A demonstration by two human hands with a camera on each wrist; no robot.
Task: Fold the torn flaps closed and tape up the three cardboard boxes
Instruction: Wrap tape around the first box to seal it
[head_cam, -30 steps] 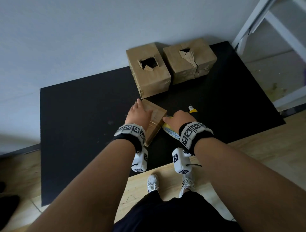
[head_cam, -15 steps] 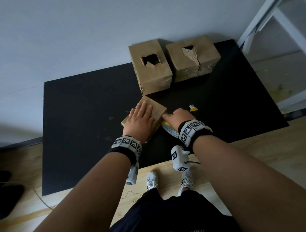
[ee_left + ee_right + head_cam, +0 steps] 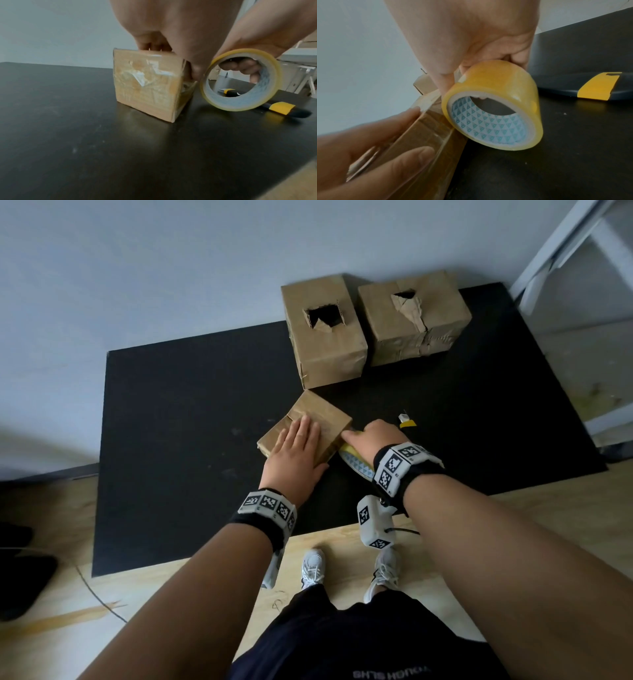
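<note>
Cardboard box (image 3: 305, 424) lies flat-palmed under the left hand (image 3: 296, 451), fingers straight; the tape roll (image 3: 493, 104), gripped by the right hand (image 3: 375, 438), sits just right of it, its strip running leftward over the box's edge.

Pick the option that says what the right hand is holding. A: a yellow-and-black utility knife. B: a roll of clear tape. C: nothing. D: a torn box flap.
B: the right hand grips the roll of clear tape beside the small box, while the utility knife lies untouched on the black mat.
</note>
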